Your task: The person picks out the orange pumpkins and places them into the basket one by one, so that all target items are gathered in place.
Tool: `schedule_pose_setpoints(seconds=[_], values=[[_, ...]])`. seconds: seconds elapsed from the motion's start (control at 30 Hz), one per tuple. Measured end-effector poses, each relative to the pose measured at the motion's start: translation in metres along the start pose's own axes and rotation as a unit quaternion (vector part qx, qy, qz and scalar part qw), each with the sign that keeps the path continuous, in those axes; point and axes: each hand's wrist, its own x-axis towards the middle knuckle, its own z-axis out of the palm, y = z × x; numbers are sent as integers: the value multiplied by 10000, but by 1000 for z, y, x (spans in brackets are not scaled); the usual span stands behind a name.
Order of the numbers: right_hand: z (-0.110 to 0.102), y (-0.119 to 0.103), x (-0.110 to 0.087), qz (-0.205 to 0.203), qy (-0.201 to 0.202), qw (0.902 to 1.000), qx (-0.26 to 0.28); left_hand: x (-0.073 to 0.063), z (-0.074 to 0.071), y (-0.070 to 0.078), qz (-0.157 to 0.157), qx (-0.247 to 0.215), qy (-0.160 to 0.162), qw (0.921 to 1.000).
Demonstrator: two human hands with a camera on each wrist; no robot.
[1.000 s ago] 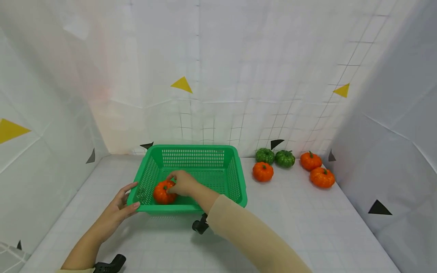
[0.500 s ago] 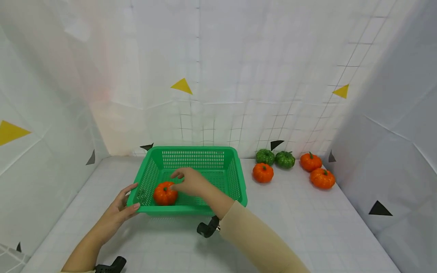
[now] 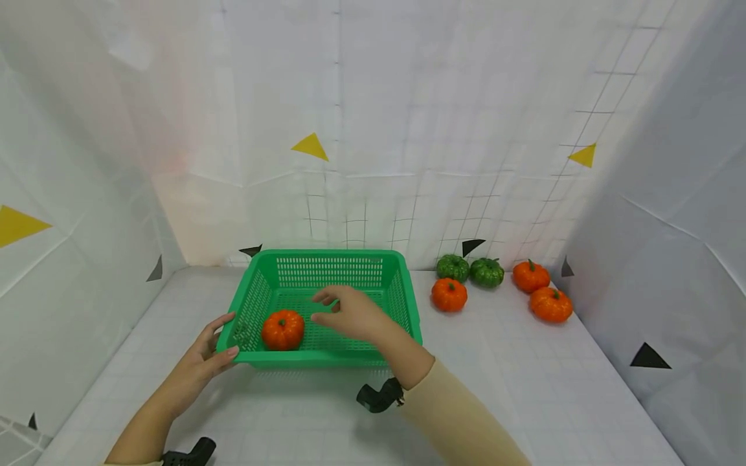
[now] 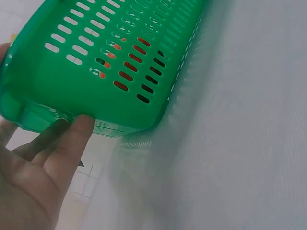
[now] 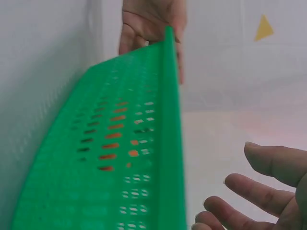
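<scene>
A green plastic basket point(image 3: 329, 272) with slotted sides stands on the table. One small orange pumpkin point(image 3: 283, 330) with a green stem lies inside, in its front left corner. My left hand point(image 3: 201, 356) holds the basket's front left corner, thumb on the front side and fingers along the left rim. In the left wrist view, the basket wall point(image 4: 67, 86) rises just beyond the thumb, and orange shows through its slots. Over the middle of the basket hovers my right hand point(image 3: 357, 317), fingers loosely spread, holding nothing, a short way right of the pumpkin.
Right of the basket, two green pumpkins point(image 3: 486, 272) stand by the back wall, with an orange pumpkin point(image 3: 449, 295) in front of them. Two more orange pumpkins point(image 3: 550, 305) sit farther right near the side wall. White sheeting point(image 3: 373, 116) encloses the table.
My right hand has let go of the orange pumpkin in the basket and drawn back to the right. The pumpkin stays put, and my left hand keeps its place on the corner.
</scene>
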Motion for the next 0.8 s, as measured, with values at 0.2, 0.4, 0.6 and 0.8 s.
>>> schedule_pose_setpoints(seconds=[0.2, 0.4, 0.6, 0.8], values=[[-19, 3, -21, -121, 123, 9998, -78, 0, 0, -1, 45, -6, -27, 10000], [-34, 12, -38, -65, 294, 9995, 27, 0, -1, 1, 47, -9, -40, 10000], [-49, 23, -50, 88, 483, 9986, 180, -1, -1, 2, 57, 32, -42, 10000], [-61, 37, -59, 131, 747, 9971, 87, -1, 1, 6, -17, 106, 3, 9999]])
